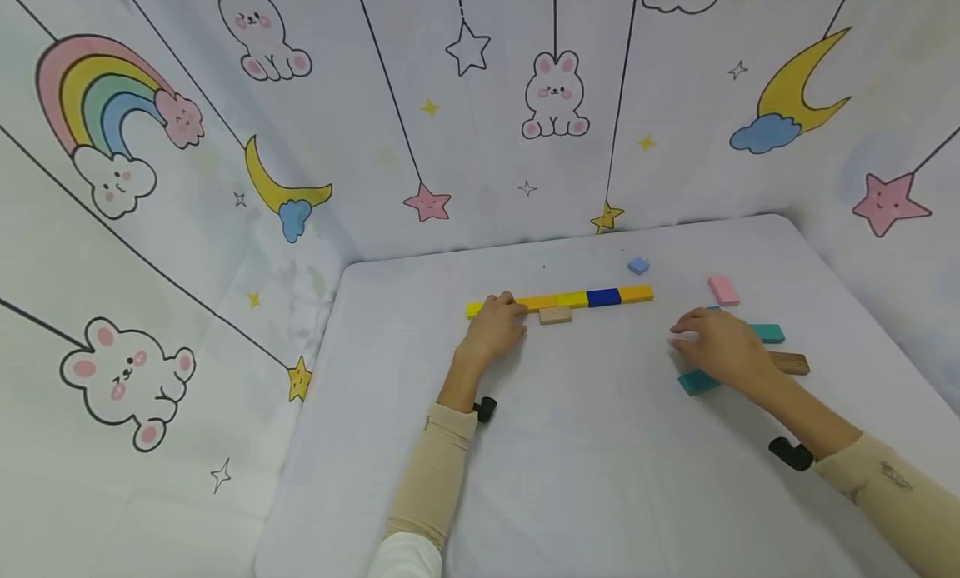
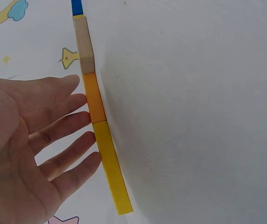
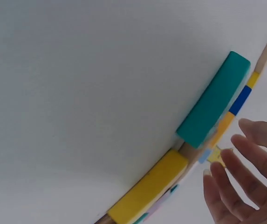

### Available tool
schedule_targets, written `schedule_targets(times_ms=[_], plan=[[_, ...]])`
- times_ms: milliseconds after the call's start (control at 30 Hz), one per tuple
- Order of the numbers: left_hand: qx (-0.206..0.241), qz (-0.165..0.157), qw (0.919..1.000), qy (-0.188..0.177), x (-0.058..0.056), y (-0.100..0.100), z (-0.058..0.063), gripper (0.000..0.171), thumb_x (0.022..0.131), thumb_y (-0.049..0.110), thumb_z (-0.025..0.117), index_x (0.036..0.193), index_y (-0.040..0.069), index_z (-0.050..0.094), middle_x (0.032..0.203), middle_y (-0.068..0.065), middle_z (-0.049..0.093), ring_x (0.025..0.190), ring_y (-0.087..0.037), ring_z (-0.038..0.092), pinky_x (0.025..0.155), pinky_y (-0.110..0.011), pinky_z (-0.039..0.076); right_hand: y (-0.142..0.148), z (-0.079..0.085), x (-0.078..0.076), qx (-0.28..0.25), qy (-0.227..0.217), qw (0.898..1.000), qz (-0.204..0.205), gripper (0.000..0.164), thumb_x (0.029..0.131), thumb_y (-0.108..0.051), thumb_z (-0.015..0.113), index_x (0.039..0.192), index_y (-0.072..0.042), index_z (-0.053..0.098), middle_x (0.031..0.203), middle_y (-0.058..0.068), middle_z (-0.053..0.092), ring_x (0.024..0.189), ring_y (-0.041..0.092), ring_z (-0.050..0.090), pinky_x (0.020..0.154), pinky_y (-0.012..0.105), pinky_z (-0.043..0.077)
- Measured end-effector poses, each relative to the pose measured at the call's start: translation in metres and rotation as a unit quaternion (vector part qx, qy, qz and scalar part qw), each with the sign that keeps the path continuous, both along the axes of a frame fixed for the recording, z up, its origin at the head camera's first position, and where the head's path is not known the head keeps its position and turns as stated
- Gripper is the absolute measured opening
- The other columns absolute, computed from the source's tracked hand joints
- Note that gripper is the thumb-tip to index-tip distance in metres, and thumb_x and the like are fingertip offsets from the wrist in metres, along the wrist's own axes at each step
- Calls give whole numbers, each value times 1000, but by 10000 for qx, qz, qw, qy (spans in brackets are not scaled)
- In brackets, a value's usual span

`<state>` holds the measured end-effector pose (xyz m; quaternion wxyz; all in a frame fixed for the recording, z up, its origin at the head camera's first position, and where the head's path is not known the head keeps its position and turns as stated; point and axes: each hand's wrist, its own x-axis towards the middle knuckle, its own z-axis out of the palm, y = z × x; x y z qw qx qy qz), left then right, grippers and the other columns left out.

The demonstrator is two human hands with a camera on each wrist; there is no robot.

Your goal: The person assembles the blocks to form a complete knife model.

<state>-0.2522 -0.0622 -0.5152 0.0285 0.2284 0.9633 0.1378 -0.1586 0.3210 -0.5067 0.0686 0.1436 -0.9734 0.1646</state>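
Note:
A row of blocks lies across the table: yellow, orange (image 1: 538, 303), yellow, dark blue (image 1: 603, 297) and orange. My left hand (image 1: 493, 328) is at the row's left end; in the left wrist view its spread fingertips touch or nearly touch the orange and yellow blocks (image 2: 112, 168). Just in front of the row sits a pale wooden block (image 1: 556, 316). At the right, my right hand (image 1: 720, 345) hovers with loosely bent, apart fingers over a group of blocks, holding nothing. Around it lie a teal block (image 1: 699, 382), another teal block (image 1: 768, 333) and a brown wooden block (image 1: 790, 363). A yellow block (image 3: 149, 189) shows only in the right wrist view.
A light blue block (image 1: 638, 266) lies behind the row's right end. Further right is a pink block (image 1: 723, 291). The white-covered table (image 1: 585, 461) meets a printed cloth wall (image 1: 510, 153) at the back, with cloth at both sides too.

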Motion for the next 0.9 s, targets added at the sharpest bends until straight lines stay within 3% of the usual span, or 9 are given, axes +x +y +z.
schedule_targets(times_ms=[67,200,533,633,800,900], plan=[[-25,-13,10000,-12,0,0,0,39,102,27,70,138,14,69,132,-3,60,116,-21,53,101,-32,50,5,-1,3,39,85,9999,79,21,90,-14,80,106,0,80,111,19,74,100,40,69,77,52,60],[-111,-45,9999,4,1,0,1,39,102,27,69,139,14,68,131,-3,61,115,-21,54,101,-31,49,14,-2,9,110,131,9997,181,20,90,-13,80,104,1,80,109,20,75,102,41,68,83,56,58],[-213,-7,9997,68,0,1,2,40,101,27,70,139,14,69,131,-3,61,115,-20,55,100,-31,50,26,-3,19,-173,20,9995,-276,30,90,-24,83,109,-1,80,115,24,73,104,45,65,80,60,56],[-210,13,9998,43,-1,1,2,40,101,27,70,139,14,69,131,-3,61,114,-20,55,100,-31,50,27,-1,20,-182,-118,9992,-331,32,91,-25,81,112,-1,79,113,22,73,100,41,66,76,56,57],[-174,4,9998,45,-1,1,2,39,101,27,71,138,14,69,130,-3,62,114,-20,55,99,-32,51,30,1,17,-181,-319,9989,-292,30,93,-25,79,111,-1,79,96,11,76,81,25,64,63,38,53],[-190,-15,9998,56,-1,1,0,39,101,28,70,138,15,69,130,-3,62,114,-20,55,99,-31,51,30,2,17,-153,-346,9990,-227,31,93,-24,79,112,1,79,98,15,76,84,31,67,67,44,56]])
